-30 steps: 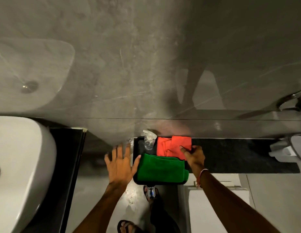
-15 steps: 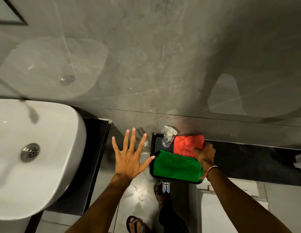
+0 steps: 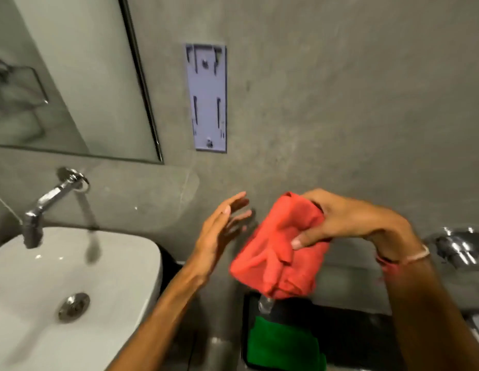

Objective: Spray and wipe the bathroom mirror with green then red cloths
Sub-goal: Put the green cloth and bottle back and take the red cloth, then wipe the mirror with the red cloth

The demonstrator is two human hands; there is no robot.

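Observation:
My right hand (image 3: 348,220) grips the folded red cloth (image 3: 278,250) and holds it up in front of the grey wall. Just left of the cloth, my left hand (image 3: 222,228) is open with fingers spread, not touching it. Below, the green cloth (image 3: 281,341) lies folded in a black tray (image 3: 246,317). The clear spray bottle (image 3: 265,306) stands in the tray, mostly hidden behind the red cloth. The mirror (image 3: 72,76) hangs at the upper left, above the basin.
A white basin (image 3: 59,290) with a chrome tap (image 3: 51,199) sits at the lower left. A pale plastic bracket (image 3: 206,97) is fixed to the wall. A chrome fitting (image 3: 455,247) sticks out at the right, with a dark ledge (image 3: 353,330) below.
My right hand has lifted the red cloth out of the tray. The view has tilted up from the tray to the wall and mirror. My left hand rose beside the cloth.

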